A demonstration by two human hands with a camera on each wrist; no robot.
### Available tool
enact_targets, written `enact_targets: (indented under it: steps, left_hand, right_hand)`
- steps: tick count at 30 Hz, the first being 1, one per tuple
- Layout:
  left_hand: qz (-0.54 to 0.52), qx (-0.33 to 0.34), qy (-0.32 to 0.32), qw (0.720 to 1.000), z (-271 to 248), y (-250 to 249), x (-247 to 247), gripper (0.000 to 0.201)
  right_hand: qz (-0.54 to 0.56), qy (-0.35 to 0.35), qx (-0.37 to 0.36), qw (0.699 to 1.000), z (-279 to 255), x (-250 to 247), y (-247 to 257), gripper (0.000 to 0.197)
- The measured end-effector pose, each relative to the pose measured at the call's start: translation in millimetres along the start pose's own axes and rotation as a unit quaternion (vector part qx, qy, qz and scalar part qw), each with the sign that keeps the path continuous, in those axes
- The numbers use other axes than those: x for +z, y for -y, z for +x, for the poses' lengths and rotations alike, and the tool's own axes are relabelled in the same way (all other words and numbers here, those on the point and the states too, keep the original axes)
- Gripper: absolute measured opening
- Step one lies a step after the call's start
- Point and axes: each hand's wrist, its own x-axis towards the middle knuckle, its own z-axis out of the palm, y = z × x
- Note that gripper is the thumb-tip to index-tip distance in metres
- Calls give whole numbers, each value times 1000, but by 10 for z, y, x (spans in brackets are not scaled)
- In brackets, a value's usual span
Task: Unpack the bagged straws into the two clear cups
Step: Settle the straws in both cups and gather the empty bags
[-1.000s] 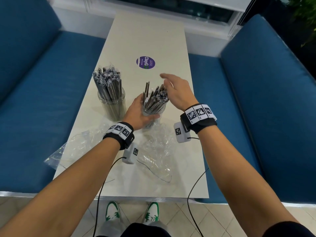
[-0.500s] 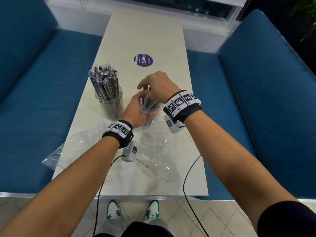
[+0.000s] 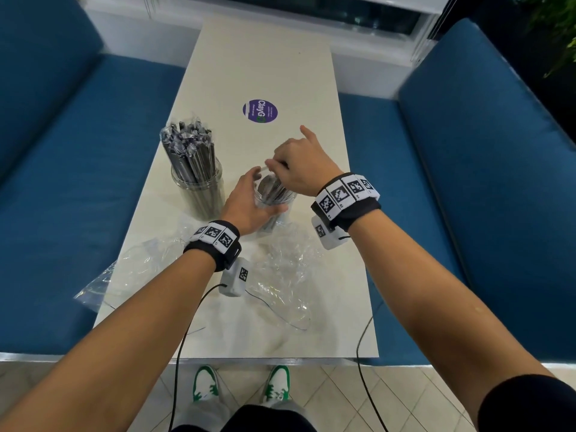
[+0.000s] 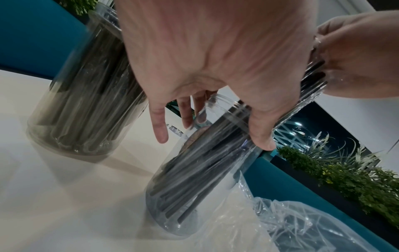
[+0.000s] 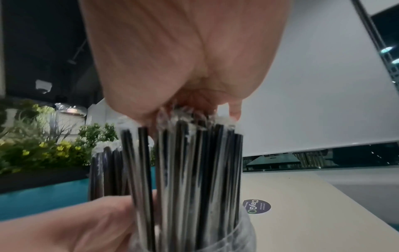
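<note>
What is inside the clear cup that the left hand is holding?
The cup holds a bundle of dark wrapped straws standing in it. The left hand grips its side, and the right hand covers the straw tops, so their count and the cup's bottom cannot be seen.

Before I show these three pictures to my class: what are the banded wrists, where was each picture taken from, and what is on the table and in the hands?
No machine: a person wears marker bands and small cameras. One picture comes from a head camera, two from wrist cameras looking along each hand. On the table stand two clear cups, with empty plastic bags nearer the person. The far cup is full of wrapped dark straws. The left hand holds the near cup; the right hand rests on its straws, index finger pointing away.
</note>
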Motion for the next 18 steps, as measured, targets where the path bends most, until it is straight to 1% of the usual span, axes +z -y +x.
enact_targets:
  steps: [2,3,6,8,10,14,16,18]
  left_hand:
    - [2,-1,-2,1000,11,19,0,118]
    - [2,0,-2,1000,17,35,1,118]
    - [8,0,-1,1000,33,64,9,116]
    - [9,-1,-1,1000,39,71,12,117]
    - [10,2,-3,1000,43,83,12,117]
    - [15,11,-6,1000,41,89,11,117]
    - [20,11,-5,1000,41,91,11,116]
    - [19,10,-3,1000,44,93,12,114]
  right_hand:
    - [60,-25,14,998,3,-29,-11,56]
    - [83,-34,13,996,4,-51,-10,56]
    - [114,-47,-1,992,2,-100,7,51]
    - [139,-72,-4,988,2,-118,-5,50]
    - [176,-96,7,980,-5,-151,-18,48]
    - [217,-117,32,969,-42,-185,-81,45]
    - [222,-109,19,969,-67,-145,-116,45]
    - [184,-73,0,980,-105,-68,-132,48]
